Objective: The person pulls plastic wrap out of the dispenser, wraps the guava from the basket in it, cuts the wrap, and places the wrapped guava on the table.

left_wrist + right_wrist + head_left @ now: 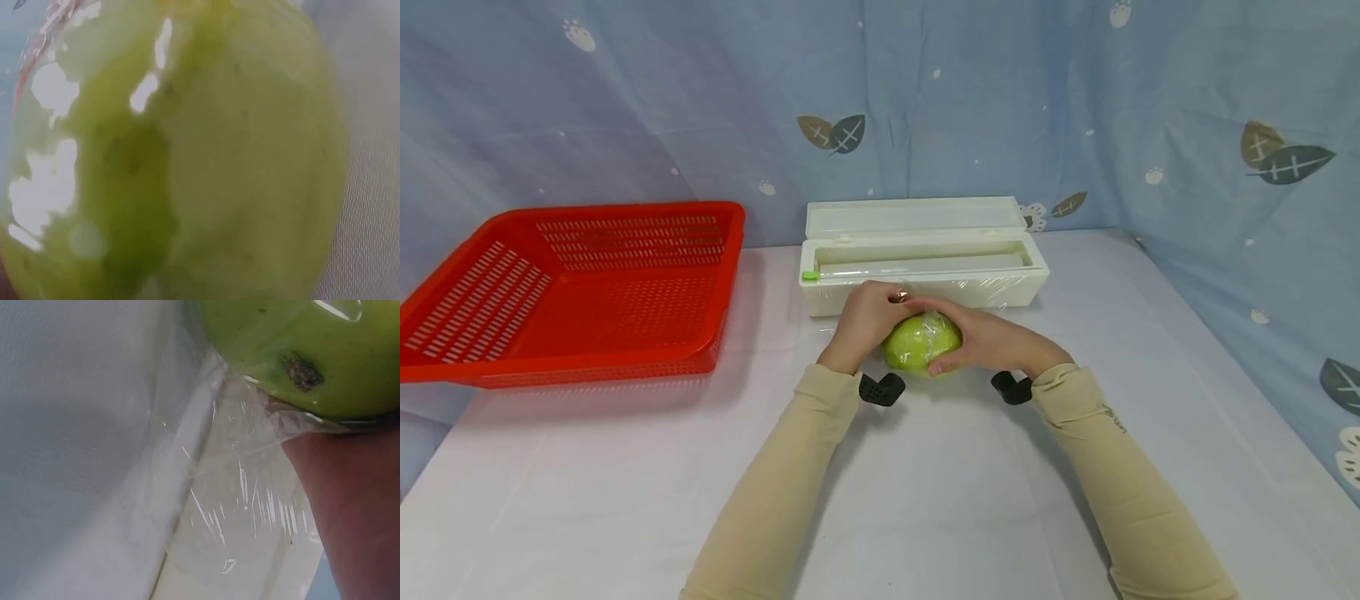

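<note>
A smooth yellow-green fruit with clear plastic wrap over its skin is between both hands, just in front of the white wrap box. My right hand holds it from the right, thumb on the near side and fingers over the top. On the left side my left hand curls round it, its fingertips meeting the right hand's fingers at the far side. A rough brown spot marks the fruit in the right wrist view, where film stretches away from it. The fruit fills most of the left wrist view.
The wrap box's lid stands raised at the back, with a roll of film inside and a green tab at its left end. A red slotted basket sits at left. Behind hangs a blue patterned curtain.
</note>
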### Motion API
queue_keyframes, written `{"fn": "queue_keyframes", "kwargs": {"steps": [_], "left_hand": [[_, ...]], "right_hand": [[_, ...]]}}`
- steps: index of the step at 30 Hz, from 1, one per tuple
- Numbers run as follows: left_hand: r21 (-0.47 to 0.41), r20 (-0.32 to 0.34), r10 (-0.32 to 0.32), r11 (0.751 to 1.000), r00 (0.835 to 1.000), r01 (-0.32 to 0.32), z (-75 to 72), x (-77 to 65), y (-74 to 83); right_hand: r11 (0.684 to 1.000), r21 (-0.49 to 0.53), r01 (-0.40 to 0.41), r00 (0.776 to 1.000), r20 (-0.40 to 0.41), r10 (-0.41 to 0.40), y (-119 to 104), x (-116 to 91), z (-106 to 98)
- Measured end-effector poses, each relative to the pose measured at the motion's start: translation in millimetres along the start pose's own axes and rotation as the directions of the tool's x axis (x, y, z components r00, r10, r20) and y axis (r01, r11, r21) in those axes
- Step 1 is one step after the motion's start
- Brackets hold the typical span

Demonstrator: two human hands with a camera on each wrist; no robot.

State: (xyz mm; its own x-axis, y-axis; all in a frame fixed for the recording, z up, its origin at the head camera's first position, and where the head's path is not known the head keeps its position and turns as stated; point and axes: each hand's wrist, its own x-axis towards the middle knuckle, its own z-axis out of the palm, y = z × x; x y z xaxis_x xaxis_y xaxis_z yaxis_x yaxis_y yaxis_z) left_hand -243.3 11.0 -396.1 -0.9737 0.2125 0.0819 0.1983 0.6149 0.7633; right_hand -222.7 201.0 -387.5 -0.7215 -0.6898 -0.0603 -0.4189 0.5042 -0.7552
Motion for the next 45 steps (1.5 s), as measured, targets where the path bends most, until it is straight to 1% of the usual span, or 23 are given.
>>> {"fn": "queue_keyframes", "kwargs": {"steps": [4,7,15,17,21,22,25,28,32,35,39,41,45], "left_hand": [[0.029,-0.001,0.041,0.999,0.999,-0.041,-1.4,2.5,-2.6],[0.037,0.001,0.067,0.997,0.998,-0.067,-2.0,4.0,-5.7],[0.017,0.014,0.064,0.998,0.998,-0.064,-4.4,3.2,-10.1],[-0.018,0.034,0.062,0.998,0.997,-0.062,-6.0,3.2,-9.8],[-0.056,0.108,0.063,0.997,0.992,-0.058,-12.0,3.0,-9.7],[-0.046,0.124,0.054,0.998,0.991,-0.049,-13.5,2.7,-10.1],[0.037,0.147,0.04,0.998,0.988,-0.046,-15.7,2.7,-12.2],[0.12,0.141,0.01,0.992,0.99,-0.027,-15.2,2.4,-13.3],[0.192,0.108,-0.029,0.981,0.994,0.007,-14.1,-0.9,-10.7],[0.25,0.084,-0.048,0.968,0.995,0.025,-13.8,-3.3,-8.3],[0.309,0.064,-0.051,0.951,0.997,0.029,-12.3,-2.9,-7.7],[0.326,0.053,-0.048,0.945,0.997,0.028,-11.2,-2.3,-7.8],[0.347,0.037,-0.034,0.938,0.999,0.019,-10.0,-0.8,-10.5]], "right_hand": [[0.999,0.026,-0.037,0.999,-0.015,0.037,-1,0,0],[0.998,0.022,-0.053,0.999,-0.011,0.053,-1,0,0],[0.998,-0.013,-0.063,0.998,0.024,0.063,-2,0,1],[0.997,-0.027,-0.07,0.997,0.024,0.07,-2,0,0],[0.995,-0.035,-0.093,0.995,0.024,0.094,-1,1,0],[0.994,-0.035,-0.099,0.995,0.025,0.1,-1,1,0],[0.995,-0.014,-0.103,0.994,0.026,0.103,-1,1,1],[0.996,-0.002,-0.093,0.995,0.027,0.094,-2,1,1],[0.996,-0.001,-0.086,0.996,0.026,0.086,-3,1,1],[0.999,-0.018,-0.046,0.999,0.025,0.046,-4,2,2],[0.998,-0.057,0.039,0.999,0.028,-0.037,-3,4,1],[0.996,-0.059,0.067,0.997,0.033,-0.066,-2,4,1],[0.994,-0.051,0.095,0.995,0.036,-0.093,0,5,3]]}}
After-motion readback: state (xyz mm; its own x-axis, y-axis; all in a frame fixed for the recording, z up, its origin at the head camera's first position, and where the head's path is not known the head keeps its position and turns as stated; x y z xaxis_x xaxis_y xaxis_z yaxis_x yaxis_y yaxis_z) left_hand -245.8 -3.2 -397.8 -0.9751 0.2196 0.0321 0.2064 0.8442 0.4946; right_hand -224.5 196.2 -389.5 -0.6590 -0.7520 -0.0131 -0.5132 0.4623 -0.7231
